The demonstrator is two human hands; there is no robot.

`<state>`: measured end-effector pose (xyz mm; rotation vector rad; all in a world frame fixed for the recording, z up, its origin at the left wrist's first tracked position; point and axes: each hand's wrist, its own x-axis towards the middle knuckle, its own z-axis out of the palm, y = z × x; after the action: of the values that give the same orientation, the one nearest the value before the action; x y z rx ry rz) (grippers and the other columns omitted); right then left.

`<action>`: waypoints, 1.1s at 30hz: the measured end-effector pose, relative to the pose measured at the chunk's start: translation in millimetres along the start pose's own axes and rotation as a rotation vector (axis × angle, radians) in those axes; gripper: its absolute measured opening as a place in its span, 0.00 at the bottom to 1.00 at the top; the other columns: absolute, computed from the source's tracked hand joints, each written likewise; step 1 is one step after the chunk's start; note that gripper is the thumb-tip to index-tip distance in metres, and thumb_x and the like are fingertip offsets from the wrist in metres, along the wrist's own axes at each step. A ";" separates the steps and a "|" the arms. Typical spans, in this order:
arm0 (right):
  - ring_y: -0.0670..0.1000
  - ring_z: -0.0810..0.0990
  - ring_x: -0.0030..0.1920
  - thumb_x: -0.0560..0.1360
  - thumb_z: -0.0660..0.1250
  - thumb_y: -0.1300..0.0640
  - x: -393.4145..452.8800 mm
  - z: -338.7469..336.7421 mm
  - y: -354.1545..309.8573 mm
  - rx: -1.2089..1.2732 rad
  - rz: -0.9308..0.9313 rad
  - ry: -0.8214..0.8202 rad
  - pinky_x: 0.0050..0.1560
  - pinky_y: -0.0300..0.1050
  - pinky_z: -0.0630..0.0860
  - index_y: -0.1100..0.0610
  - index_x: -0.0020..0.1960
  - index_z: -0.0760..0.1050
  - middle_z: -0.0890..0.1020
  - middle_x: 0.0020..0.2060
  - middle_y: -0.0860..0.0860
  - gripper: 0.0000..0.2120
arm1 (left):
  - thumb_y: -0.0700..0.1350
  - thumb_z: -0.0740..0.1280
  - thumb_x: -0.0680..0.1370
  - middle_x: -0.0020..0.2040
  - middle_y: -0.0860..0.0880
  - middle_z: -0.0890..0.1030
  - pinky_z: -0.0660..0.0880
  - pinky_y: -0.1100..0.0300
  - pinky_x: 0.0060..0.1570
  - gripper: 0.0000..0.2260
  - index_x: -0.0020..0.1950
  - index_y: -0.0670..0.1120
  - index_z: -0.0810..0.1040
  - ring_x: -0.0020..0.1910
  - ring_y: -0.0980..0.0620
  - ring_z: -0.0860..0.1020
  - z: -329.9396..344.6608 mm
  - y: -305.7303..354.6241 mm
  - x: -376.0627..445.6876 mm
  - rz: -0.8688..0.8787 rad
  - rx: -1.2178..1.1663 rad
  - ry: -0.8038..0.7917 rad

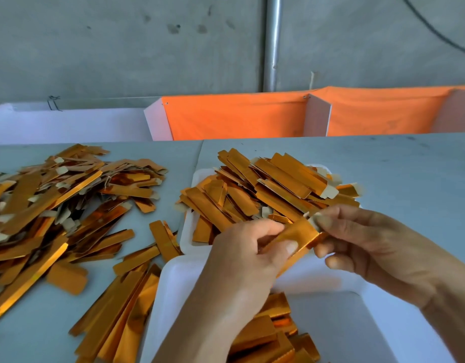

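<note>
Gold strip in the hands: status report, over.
Left hand grips gold strip, right hand pinches its tab end. Strip held above near white tray. Nothing in the way; strip pile lies behind.

Gold foil strip, tilted — pinched midair

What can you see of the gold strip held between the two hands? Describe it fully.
The gold strip is a long, narrow piece of what looks like card with a shiny orange-gold foil face. It is creased lengthwise, partly folded, with a pale uncoated tab at its upper right end. It slants from lower left up to the right, in the air above the white tray. The left hand grips its lower part, thumb on the foil; the right hand pinches the tab end.
</note>
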<state>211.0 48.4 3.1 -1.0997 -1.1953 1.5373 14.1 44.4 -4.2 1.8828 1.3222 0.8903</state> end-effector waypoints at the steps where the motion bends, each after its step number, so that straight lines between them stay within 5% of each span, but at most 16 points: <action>1: 0.48 0.82 0.32 0.68 0.68 0.56 0.5 1.5 0.7 -0.029 -0.010 0.013 0.29 0.37 0.78 0.56 0.39 0.84 0.83 0.35 0.58 0.07 | 0.54 0.66 0.75 0.45 0.61 0.81 0.71 0.73 0.40 0.11 0.57 0.58 0.79 0.46 0.64 0.78 -0.4 0.0 -0.4 0.007 -0.008 -0.032; 6: 0.49 0.83 0.37 0.66 0.68 0.55 0.7 6.8 1.6 -0.157 -0.172 0.045 0.37 0.37 0.79 0.55 0.39 0.84 0.83 0.36 0.56 0.07 | 0.55 0.64 0.78 0.45 0.55 0.83 0.79 0.51 0.50 0.08 0.50 0.54 0.79 0.46 0.58 0.82 1.0 4.6 -3.5 -0.026 -0.054 -0.226; 10: 0.50 0.83 0.39 0.67 0.68 0.57 0.4 6.4 1.3 -0.099 -0.257 0.047 0.39 0.37 0.79 0.54 0.38 0.83 0.84 0.37 0.56 0.05 | 0.64 0.55 0.75 0.50 0.63 0.82 0.76 0.61 0.55 0.19 0.60 0.60 0.76 0.50 0.65 0.79 -2.9 4.7 -4.6 -0.084 -0.202 -0.247; 14: 0.51 0.83 0.41 0.64 0.73 0.53 1.0 5.0 3.0 -0.072 -0.238 0.004 0.41 0.39 0.80 0.54 0.40 0.83 0.84 0.38 0.56 0.07 | 0.55 0.63 0.78 0.51 0.64 0.81 0.75 0.57 0.58 0.12 0.61 0.63 0.75 0.53 0.63 0.79 -3.3 1.2 -4.9 -0.110 -0.259 -0.246; 16: 0.52 0.83 0.42 0.61 0.78 0.50 1.9 3.1 4.0 -0.029 -0.217 -0.011 0.42 0.41 0.81 0.57 0.45 0.83 0.83 0.41 0.59 0.17 | 0.56 0.66 0.75 0.53 0.66 0.80 0.72 0.63 0.57 0.13 0.59 0.65 0.75 0.56 0.65 0.77 -2.1 0.1 -3.5 -0.080 -0.241 -0.199; 21: 0.55 0.81 0.47 0.61 0.79 0.53 2.0 1.0 3.2 0.052 -0.193 -0.028 0.43 0.44 0.81 0.60 0.55 0.80 0.82 0.50 0.60 0.25 | 0.54 0.69 0.74 0.52 0.67 0.79 0.69 0.79 0.43 0.16 0.62 0.62 0.76 0.52 0.69 0.75 3.4 1.8 -0.4 0.069 -0.050 -0.060; 26: 0.54 0.83 0.42 0.62 0.73 0.57 0.3 1.4 2.6 0.124 -0.180 0.002 0.38 0.45 0.81 0.60 0.47 0.78 0.81 0.42 0.60 0.15 | 0.56 0.66 0.75 0.53 0.66 0.71 0.67 0.76 0.42 0.20 0.66 0.60 0.69 0.53 0.64 0.71 8.9 4.1 0.0 0.187 0.173 0.122; 29: 0.55 0.84 0.45 0.56 0.82 0.48 -0.9 3.1 1.7 0.025 -0.223 -0.036 0.40 0.43 0.81 0.58 0.43 0.79 0.82 0.42 0.60 0.23 | 0.56 0.64 0.77 0.54 0.66 0.68 0.67 0.76 0.44 0.20 0.68 0.60 0.67 0.55 0.65 0.67 10.8 5.7 -0.7 0.237 0.206 0.164; 33: 0.58 0.84 0.49 0.54 0.83 0.45 -1.7 5.6 1.1 -0.060 -0.247 -0.037 0.41 0.43 0.81 0.58 0.45 0.80 0.83 0.47 0.60 0.27 | 0.54 0.61 0.79 0.54 0.64 0.68 0.67 0.76 0.45 0.17 0.68 0.59 0.67 0.54 0.65 0.67 11.4 7.7 -0.7 0.259 0.219 0.169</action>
<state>205.8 45.5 3.0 -0.9269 -1.3558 1.3448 27.2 40.1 -4.3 2.2278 1.3393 1.0927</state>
